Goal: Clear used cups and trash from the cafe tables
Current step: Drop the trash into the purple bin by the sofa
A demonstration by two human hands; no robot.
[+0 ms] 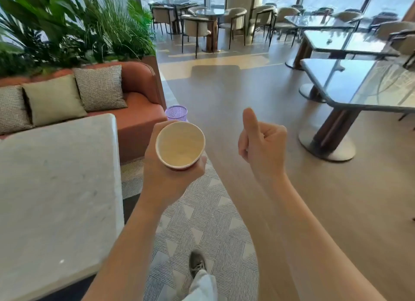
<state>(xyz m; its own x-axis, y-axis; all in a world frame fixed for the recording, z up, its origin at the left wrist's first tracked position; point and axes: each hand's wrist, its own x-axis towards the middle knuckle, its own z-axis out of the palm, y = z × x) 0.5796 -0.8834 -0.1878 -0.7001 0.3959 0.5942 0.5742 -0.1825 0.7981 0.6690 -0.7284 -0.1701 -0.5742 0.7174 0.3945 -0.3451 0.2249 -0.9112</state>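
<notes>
Head view, person standing. Left grip (161, 166) clasps a paper cup (180, 146) round its wall, fingers wrapped on the far side, thumb tip showing at the cup's right edge. The cup is upright, mouth toward the camera; outside red, inside cream, no liquid seen. It is held in the air, off any worktop. Right grip (262, 143) sits just to the right of the cup, apart from it: fingers curled into the palm, thumb (250, 121) raised, nothing in it. Just beyond the left grip, partly hidden by the cup's rim, a purple mesh bin (176, 113) stands on the floor (247, 87) against the end of a rust-coloured sofa (139, 112). Left of the left grip is a pale marble worktop (56, 177), its corner near the forearm. Cushions (54, 98) lie on the sofa beyond that worktop, with green plants (67, 31) behind. Below both grips is a patterned rug (202, 222), with one shoe (197, 262) and a light trouser leg on it. Well to the right of the right grip stand glass-topped tables (359, 83) on pedestal bases. Further tables and chairs stand far beyond, by the windows.
</notes>
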